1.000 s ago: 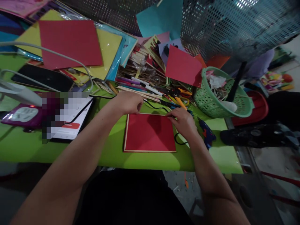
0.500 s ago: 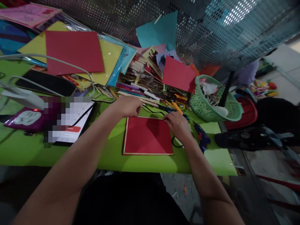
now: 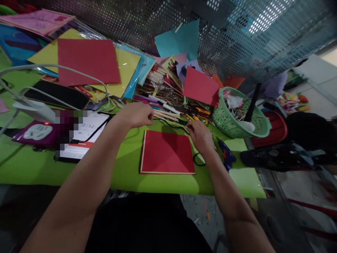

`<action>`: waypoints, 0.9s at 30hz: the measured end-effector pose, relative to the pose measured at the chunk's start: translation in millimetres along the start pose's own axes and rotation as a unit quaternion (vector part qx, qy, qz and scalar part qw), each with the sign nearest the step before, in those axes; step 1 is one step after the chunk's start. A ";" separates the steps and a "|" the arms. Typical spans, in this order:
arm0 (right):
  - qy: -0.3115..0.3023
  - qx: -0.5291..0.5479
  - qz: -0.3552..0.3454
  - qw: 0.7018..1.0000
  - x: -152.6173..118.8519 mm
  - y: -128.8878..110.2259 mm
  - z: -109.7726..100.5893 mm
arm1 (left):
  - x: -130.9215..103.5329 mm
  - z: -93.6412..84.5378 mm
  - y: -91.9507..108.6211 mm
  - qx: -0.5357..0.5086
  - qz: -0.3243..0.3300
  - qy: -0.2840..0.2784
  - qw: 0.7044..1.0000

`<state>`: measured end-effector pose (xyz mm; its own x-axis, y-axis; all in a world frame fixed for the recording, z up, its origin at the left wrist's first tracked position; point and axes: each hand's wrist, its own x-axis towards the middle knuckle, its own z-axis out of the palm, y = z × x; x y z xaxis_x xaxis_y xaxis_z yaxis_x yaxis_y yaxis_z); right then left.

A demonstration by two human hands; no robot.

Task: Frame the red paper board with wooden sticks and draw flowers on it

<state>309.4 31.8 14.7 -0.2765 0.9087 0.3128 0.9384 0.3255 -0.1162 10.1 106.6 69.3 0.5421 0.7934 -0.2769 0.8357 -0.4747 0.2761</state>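
Observation:
On the green tabletop lies a red rectangular sheet (image 3: 167, 153), with thin pale wooden strips along its left and near edges. My left hand (image 3: 139, 114) is closed above the table, just past the sheet's far left corner. Whatever its fingers pinch is hidden or too thin to make out. Past the far right corner, my right hand (image 3: 199, 133) has thumb and fingertips together, and their contents cannot be made out either. A black cable (image 3: 171, 124) runs behind the sheet between the hands. A blue glue gun (image 3: 226, 154) rests right of my right forearm.
Pens and thin sticks (image 3: 168, 114) crowd the table beyond my hands. A green basket (image 3: 231, 123) holds scraps at the right. A phone (image 3: 76, 149) and purple power strip (image 3: 37, 133) with white cables lie left. Coloured sheets (image 3: 88, 61) are piled behind.
Both hands have lifted slightly away from the sheet's far edge. The thin pale strip seen along that edge earlier no longer shows there. The view has shifted a little.

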 end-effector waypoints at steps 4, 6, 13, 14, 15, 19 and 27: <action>0.007 0.047 0.013 0.999 -4.5 -7.7 -8.7 | -7.6 2.5 1.6 -0.005 -0.012 0.009 1.000; -0.026 0.086 -0.013 0.996 -12.8 -11.6 -15.4 | -13.6 6.4 4.4 -0.008 -0.017 0.019 1.000; -0.134 0.116 -0.063 0.982 -49.7 -27.1 -26.2 | -58.5 53.6 19.0 -0.017 -0.011 0.109 0.994; -0.137 0.117 -0.063 0.982 -54.2 -27.7 -26.5 | -66.8 65.9 21.2 -0.019 -0.022 0.134 0.991; -0.139 0.119 -0.063 0.981 -58.4 -27.5 -27.5 | -74.9 78.7 23.1 -0.037 -0.015 0.170 0.985; -0.113 0.139 -0.021 0.984 -76.8 -15.1 -42.2 | -99.7 123.6 28.4 -0.072 0.021 0.223 0.972; 0.145 0.085 0.265 0.949 -147.6 50.5 -74.3 | -112.2 145.8 26.5 -0.010 0.070 0.230 0.971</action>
<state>413.1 -105.3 32.7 0.3179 0.8539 0.4121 0.8759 -0.0981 -0.4724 -15.8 -50.6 -26.4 0.5506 0.8097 0.2030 0.7519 -0.5867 0.3006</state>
